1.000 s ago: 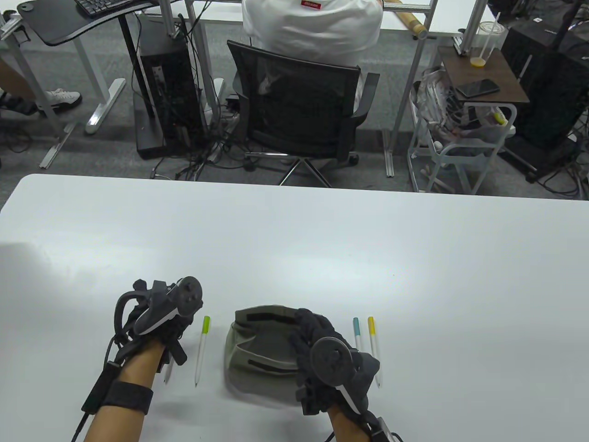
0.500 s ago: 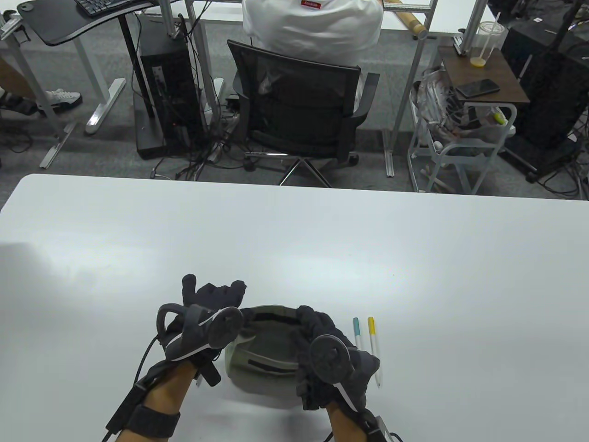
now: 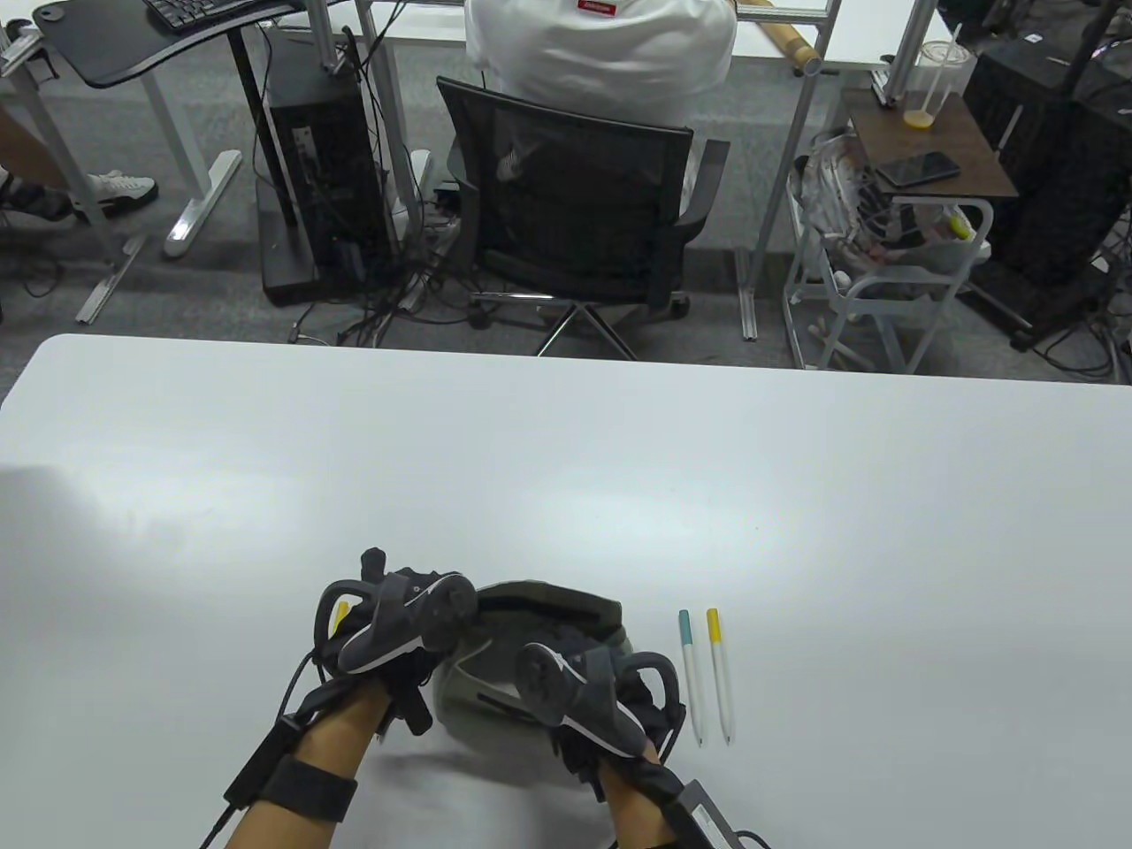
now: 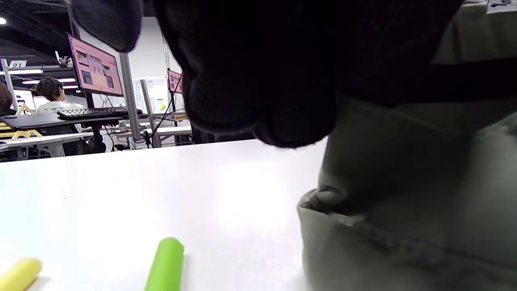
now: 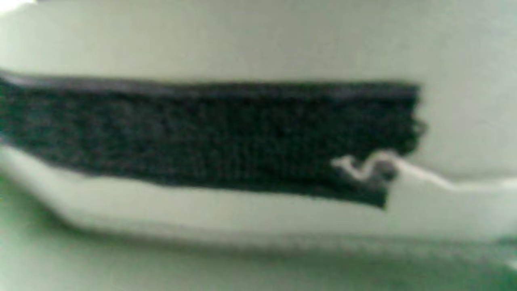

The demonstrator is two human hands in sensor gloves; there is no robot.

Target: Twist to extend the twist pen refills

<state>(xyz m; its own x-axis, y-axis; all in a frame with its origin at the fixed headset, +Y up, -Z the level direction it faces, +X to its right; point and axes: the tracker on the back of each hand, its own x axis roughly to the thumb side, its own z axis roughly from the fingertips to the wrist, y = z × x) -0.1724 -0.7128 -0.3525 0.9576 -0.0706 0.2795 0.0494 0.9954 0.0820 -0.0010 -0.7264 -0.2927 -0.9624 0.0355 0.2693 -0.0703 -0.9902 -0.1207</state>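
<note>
An olive-grey fabric pouch [image 3: 482,672] lies near the table's front edge. My left hand [image 3: 402,619] grips its left rim; its gloved fingers [image 4: 262,81] sit on the pouch's top edge [image 4: 404,202]. My right hand [image 3: 601,699] reaches down into the pouch's opening, its fingers hidden; its wrist view shows only the black velcro strip [image 5: 202,133] inside. A blue-capped pen [image 3: 691,676] and a yellow-capped pen [image 3: 721,672] lie side by side right of the pouch. A green pen cap [image 4: 165,264] and a yellow one [image 4: 20,275] lie left of it, under my left hand.
The white table [image 3: 566,460] stretches far beyond the pouch. Behind the table's far edge stands an office chair [image 3: 575,212] with a seated person, and a small cart [image 3: 893,265] stands at the right.
My left hand moved right from the pens at the left, opened, then took hold of the pouch's left rim. My right hand turned over and dipped into the pouch's opening.
</note>
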